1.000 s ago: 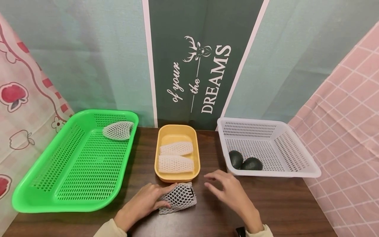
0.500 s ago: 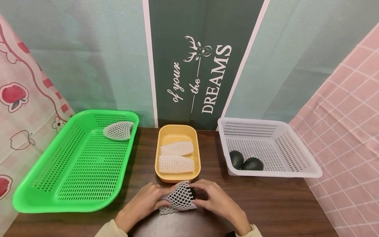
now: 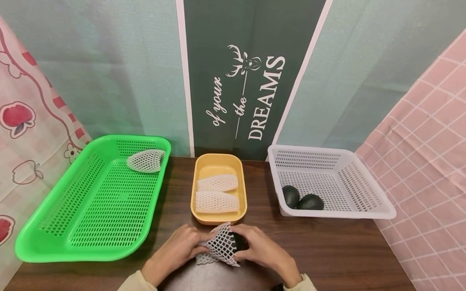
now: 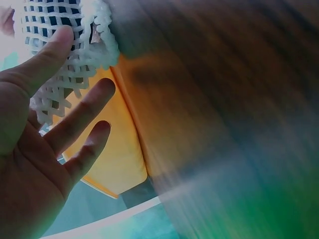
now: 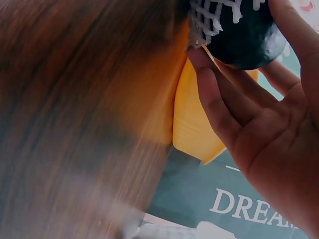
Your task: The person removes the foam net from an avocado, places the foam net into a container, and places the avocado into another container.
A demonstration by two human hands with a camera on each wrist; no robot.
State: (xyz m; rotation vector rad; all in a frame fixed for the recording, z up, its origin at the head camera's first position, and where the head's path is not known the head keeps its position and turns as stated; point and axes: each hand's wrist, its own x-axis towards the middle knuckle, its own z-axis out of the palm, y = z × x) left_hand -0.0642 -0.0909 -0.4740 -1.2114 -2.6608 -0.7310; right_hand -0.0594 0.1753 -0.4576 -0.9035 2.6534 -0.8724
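Note:
A dark avocado (image 3: pixel 240 242) sits partly inside a white foam net (image 3: pixel 220 245), low above the table in front of the yellow tray. My left hand (image 3: pixel 182 244) holds the net's left part between thumb and fingers; in the left wrist view two of its fingers stand out straight, away from the net (image 4: pixel 50 22). At the other end my right hand (image 3: pixel 260 247) grips the avocado, its fingertips at the net's rim. From the right wrist, the avocado's smooth end (image 5: pixel 246 45) shows bare out of the net, between thumb and fingers.
Behind the hands, the yellow tray (image 3: pixel 193 190) holds two flat foam nets (image 3: pixel 217 202). A green basket (image 3: pixel 154 210) at left holds one netted piece (image 3: pixel 145 160). The white basket (image 3: pixel 342 214) at right holds two dark avocados (image 3: pixel 310 202). Cloth hangs around the table (image 3: pixel 327 250).
My right hand has come in from the right and taken hold of the avocado's right end. More of the avocado shows there, and the net's rim is stretched wider. My left hand has barely moved.

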